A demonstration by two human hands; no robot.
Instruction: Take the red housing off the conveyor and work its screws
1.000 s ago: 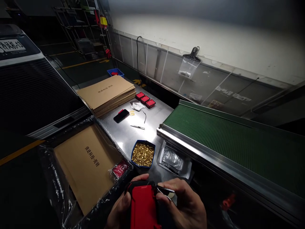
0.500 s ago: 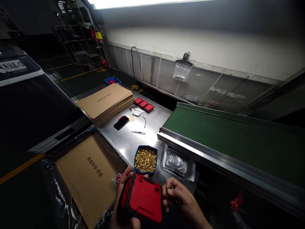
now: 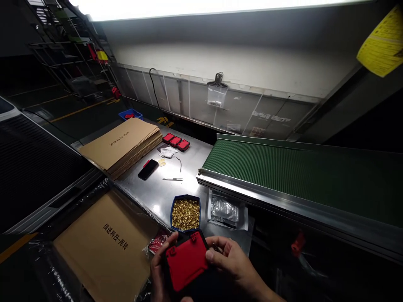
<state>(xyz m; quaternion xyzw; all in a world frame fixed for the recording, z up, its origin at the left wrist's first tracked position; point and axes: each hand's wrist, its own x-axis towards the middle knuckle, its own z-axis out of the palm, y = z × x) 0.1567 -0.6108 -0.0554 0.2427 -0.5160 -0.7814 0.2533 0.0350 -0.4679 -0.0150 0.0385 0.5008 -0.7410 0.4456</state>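
I have the left hand (image 3: 158, 268) wrapped around the left side of a red-and-black case (image 3: 187, 265), held up in front of the near edge of the bench (image 3: 166, 193). The right hand (image 3: 233, 262) sets its thumb on the case's right edge, fingers curled; whether they pinch anything I can't tell. Just beyond the case I see a blue tray (image 3: 172, 213) of small brass-coloured pieces (image 3: 186, 214), beside a clear plastic bag (image 3: 224, 209).

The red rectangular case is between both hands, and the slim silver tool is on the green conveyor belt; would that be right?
Not quite: the head view shows the slim silver tool on the metal table; the red rectangular case is between left hand and right hand.
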